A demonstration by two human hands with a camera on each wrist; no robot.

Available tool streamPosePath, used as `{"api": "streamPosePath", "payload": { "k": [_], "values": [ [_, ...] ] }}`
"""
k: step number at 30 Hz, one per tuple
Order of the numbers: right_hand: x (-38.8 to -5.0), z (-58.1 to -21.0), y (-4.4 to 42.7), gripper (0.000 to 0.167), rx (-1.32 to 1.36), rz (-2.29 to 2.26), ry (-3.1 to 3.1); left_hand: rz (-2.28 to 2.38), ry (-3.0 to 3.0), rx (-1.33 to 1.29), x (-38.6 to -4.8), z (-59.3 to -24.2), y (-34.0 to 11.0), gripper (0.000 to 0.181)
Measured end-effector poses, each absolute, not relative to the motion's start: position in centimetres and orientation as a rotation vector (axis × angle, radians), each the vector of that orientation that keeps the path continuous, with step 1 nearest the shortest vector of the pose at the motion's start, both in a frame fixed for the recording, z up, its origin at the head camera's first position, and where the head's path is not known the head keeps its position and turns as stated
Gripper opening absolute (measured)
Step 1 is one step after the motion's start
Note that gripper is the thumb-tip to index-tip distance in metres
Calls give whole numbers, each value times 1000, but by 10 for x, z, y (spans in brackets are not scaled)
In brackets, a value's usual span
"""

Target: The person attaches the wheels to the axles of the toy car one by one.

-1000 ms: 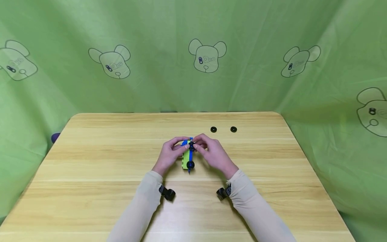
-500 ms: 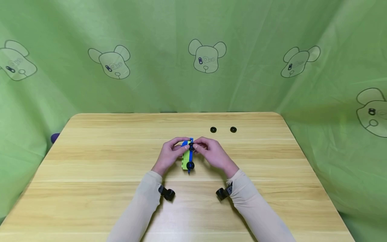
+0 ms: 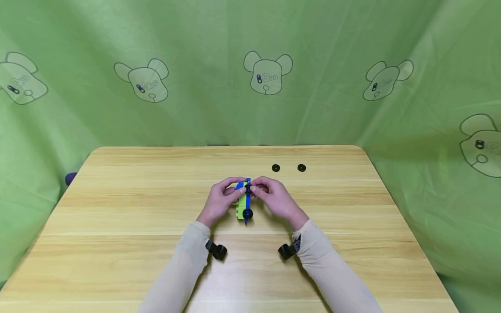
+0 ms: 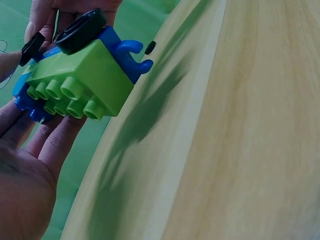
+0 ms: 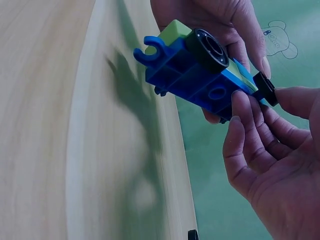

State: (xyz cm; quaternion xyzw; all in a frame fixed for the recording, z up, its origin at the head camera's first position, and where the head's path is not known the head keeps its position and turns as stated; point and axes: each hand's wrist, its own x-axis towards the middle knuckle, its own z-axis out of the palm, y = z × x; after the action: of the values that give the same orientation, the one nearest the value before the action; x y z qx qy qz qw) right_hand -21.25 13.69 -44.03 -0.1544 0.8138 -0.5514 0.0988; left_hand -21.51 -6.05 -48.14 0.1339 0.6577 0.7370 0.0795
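A toy car of building bricks (image 3: 242, 211) is held between both hands, tilted on its side above the table. Light green studded bricks (image 4: 95, 75) are stacked on its blue chassis (image 5: 187, 77), which has a hook at the near end. One black wheel (image 5: 208, 50) sits on the chassis by the hook. My left hand (image 3: 220, 199) grips the bricks at the far end. With its thumb against the far wheel (image 5: 265, 88) and its fingers under the chassis, my right hand (image 3: 277, 199) pinches that wheel. The join of wheel and axle is partly covered by fingers.
Two black wheels lie flat toward the table's back edge, a left one (image 3: 275, 168) and a right one (image 3: 302, 168). The wooden table (image 3: 137, 208) reaches a green printed curtain (image 3: 203, 117) at the back and sides.
The right hand's fingers have shifted slightly at the car's far end, and the car has turned and moved a little to the right. The left hand's hold looks the same.
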Motion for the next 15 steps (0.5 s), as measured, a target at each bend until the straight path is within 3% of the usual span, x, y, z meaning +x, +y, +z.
{"api": "streamPosePath", "payload": {
  "k": [15],
  "values": [
    [-215,-444,134,19,-413,-1742,2360,2219,1916,359,-213,-480,-60,38]
  ]
}}
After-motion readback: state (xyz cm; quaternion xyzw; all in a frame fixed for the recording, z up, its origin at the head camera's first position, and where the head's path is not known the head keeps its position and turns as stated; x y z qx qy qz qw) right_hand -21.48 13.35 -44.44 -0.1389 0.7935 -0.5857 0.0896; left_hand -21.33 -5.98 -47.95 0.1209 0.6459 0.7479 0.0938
